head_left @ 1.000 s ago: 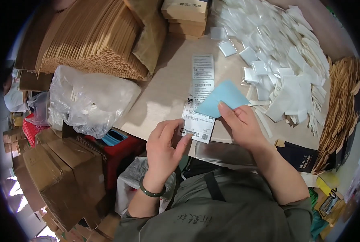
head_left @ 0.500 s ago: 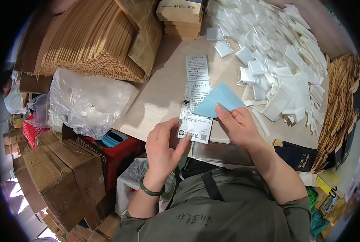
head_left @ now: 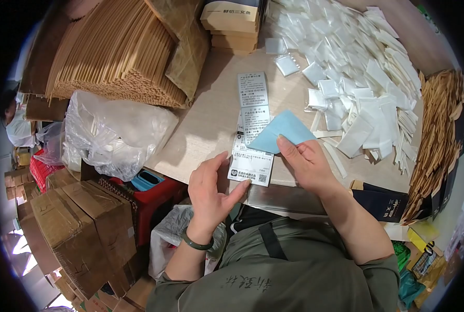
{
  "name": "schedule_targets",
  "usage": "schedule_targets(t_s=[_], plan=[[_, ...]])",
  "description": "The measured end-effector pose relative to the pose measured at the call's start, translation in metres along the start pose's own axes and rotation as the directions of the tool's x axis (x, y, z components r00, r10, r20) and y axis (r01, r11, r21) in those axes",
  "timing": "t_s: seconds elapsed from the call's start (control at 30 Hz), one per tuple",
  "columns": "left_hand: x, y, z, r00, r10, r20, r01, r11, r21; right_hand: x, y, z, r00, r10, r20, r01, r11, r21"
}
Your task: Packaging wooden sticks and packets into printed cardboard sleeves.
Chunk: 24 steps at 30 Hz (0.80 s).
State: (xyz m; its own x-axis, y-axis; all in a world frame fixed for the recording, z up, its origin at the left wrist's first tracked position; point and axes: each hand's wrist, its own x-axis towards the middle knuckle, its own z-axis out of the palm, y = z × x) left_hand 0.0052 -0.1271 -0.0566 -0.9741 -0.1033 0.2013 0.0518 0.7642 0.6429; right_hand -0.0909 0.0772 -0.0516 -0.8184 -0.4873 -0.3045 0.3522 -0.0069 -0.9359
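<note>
Two printed white label pieces (head_left: 252,93) lie on the table, the nearer one overlapping a stack of white printed slips (head_left: 248,165) at the table's near edge. My left hand (head_left: 209,187), a dark green bangle on its wrist, has thumb and fingers spread; the fingers touch the stack's left side and the thumb its near edge. Between thumb and fingers my right hand (head_left: 307,164) pinches a light blue sheet (head_left: 281,132), which comes to a point at its far end. The sheet's left part covers some of the nearer label and the stack.
White packets (head_left: 341,93) and thin white strips pile up at the back right. Flat brown paper pieces (head_left: 432,140) line the right edge, near a dark blue packet (head_left: 380,202). Left stand packed brown sheets (head_left: 117,57), a clear plastic bag (head_left: 115,135) and cardboard boxes (head_left: 81,229).
The labels and slip stack have shifted slightly to the left. My left thumb has slid a little right along the stack's near edge. My right hand still pinches the blue sheet.
</note>
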Motion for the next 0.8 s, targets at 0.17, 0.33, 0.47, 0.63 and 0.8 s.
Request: schedule_targets(t_s=[0.17, 0.33, 0.47, 0.63, 0.8], plan=[[-0.0026, -0.0036, 0.0026, 1.0, 0.02, -0.021, -0.02, 0.999, 0.035, 0.0, -0.0002, -0.0007, 1.0, -0.006, -0.015, 0.006, 1.0, 0.002], [-0.003, -0.0047, 0.0041, 0.998, 0.04, -0.043, -0.038, 0.998, 0.045, 0.0002, 0.0002, -0.0009, 1.0, -0.01, -0.018, 0.009, 1.0, -0.011], [-0.003, -0.0054, 0.0047, 0.998, 0.042, -0.046, -0.039, 0.998, 0.052, 0.0014, 0.0037, -0.0029, 1.0, -0.012, -0.007, 0.012, 0.999, -0.036], [-0.0028, -0.0049, 0.0047, 0.998, 0.033, -0.055, -0.03, 0.998, 0.06, 0.0015, 0.0, -0.0006, 0.999, -0.037, -0.016, 0.037, 0.999, -0.02], [-0.0007, -0.0023, 0.0068, 0.998, 0.007, -0.062, -0.005, 0.999, 0.035, -0.0005, -0.0015, 0.0052, 1.0, -0.022, -0.02, 0.022, 1.0, -0.001]])
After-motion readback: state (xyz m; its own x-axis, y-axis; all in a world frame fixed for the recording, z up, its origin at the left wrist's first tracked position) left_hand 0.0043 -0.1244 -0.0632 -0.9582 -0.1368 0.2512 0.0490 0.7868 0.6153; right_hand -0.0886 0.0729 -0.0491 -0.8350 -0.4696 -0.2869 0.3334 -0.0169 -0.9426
